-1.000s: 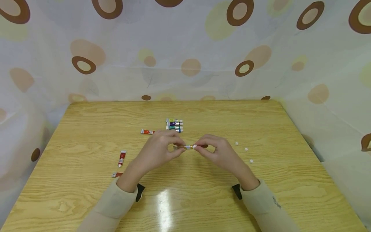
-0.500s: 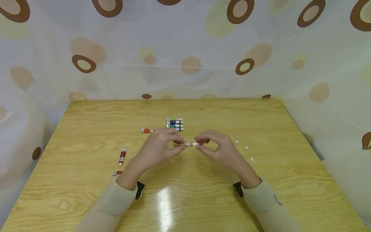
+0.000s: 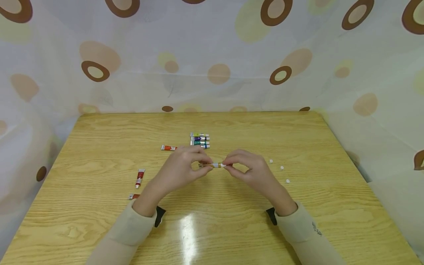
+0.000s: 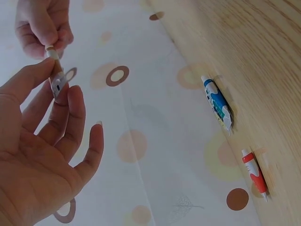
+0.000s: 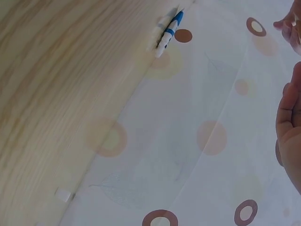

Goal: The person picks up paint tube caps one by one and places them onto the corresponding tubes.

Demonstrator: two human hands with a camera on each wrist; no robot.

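A small paint tube (image 3: 216,165) with an ochre band and a white cap end is held level above the table in the head view. My left hand (image 3: 181,165) pinches its body between thumb and index finger; in the left wrist view the other fingers of this hand (image 4: 51,136) spread loosely below the tube (image 4: 57,80). At the tube's cap end, the thumb and fingertips of my right hand (image 3: 250,166) pinch it, covering most of the cap. The right wrist view catches only part of the right hand (image 5: 289,117) at its edge.
Yellow, purple, green and blue paint tubes (image 3: 200,138) lie in a stack behind the hands. An orange-red tube (image 3: 169,148), a dark red tube (image 3: 140,178) and a brownish-red tube (image 3: 134,197) lie leftward. Small white pieces (image 3: 282,168) are scattered right on the wooden table (image 3: 212,235).
Half a second ago the right fingertips had loosened and more of the white cap showed; now they close on the cap end again. The left hand keeps its pinch.
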